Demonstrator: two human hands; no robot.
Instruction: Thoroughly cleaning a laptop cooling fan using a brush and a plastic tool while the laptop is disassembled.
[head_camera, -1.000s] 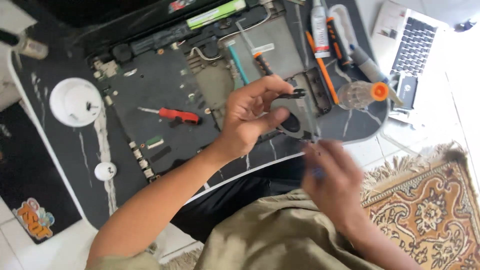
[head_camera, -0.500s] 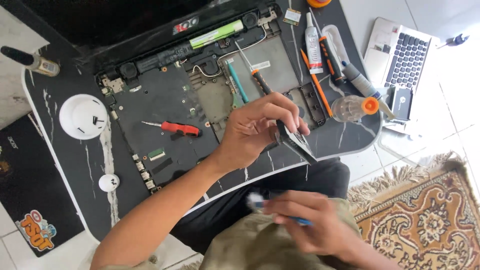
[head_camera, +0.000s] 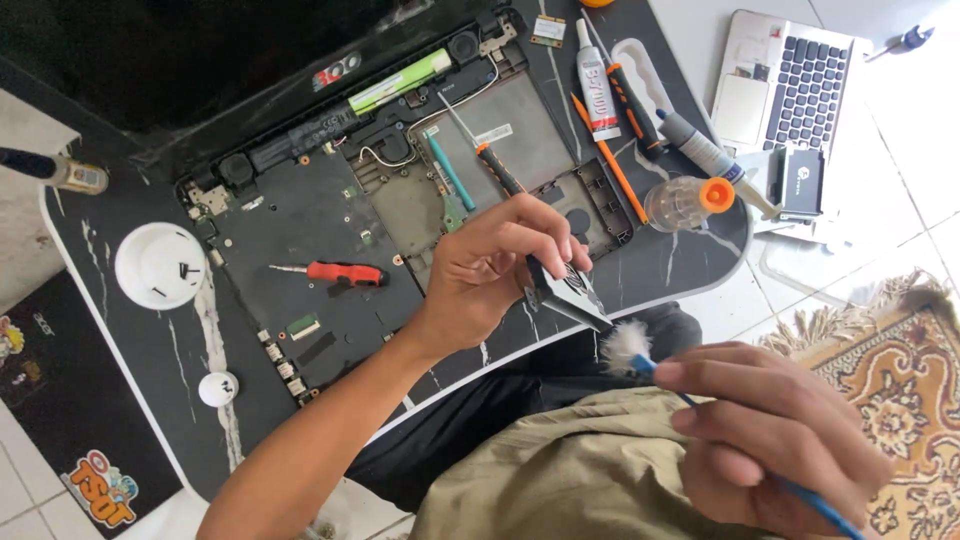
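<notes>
My left hand (head_camera: 495, 270) grips a small black laptop cooling fan (head_camera: 570, 295) and holds it tilted over the near edge of the dark marbled table (head_camera: 150, 340). Close to the lower right corner, my right hand (head_camera: 775, 435) pinches a thin blue-handled brush (head_camera: 650, 368). Its white bristle tuft sits just below the fan's lower corner, nearly touching it. Behind my left hand lies an opened black laptop base (head_camera: 340, 230) with its board exposed.
A red-handled screwdriver (head_camera: 335, 272) lies on the laptop base, and a teal tool (head_camera: 450, 172) and an orange-black screwdriver (head_camera: 495, 165) lie further back. A white dish (head_camera: 160, 265), a glue tube (head_camera: 598, 85), an orange-capped bottle (head_camera: 688, 200) and a silver laptop (head_camera: 790, 85) ring the table. A patterned rug (head_camera: 900, 360) lies at right.
My right hand has risen from my lap toward the fan, bringing the brush tip up to it. My left hand keeps hold of the fan in nearly the same place.
</notes>
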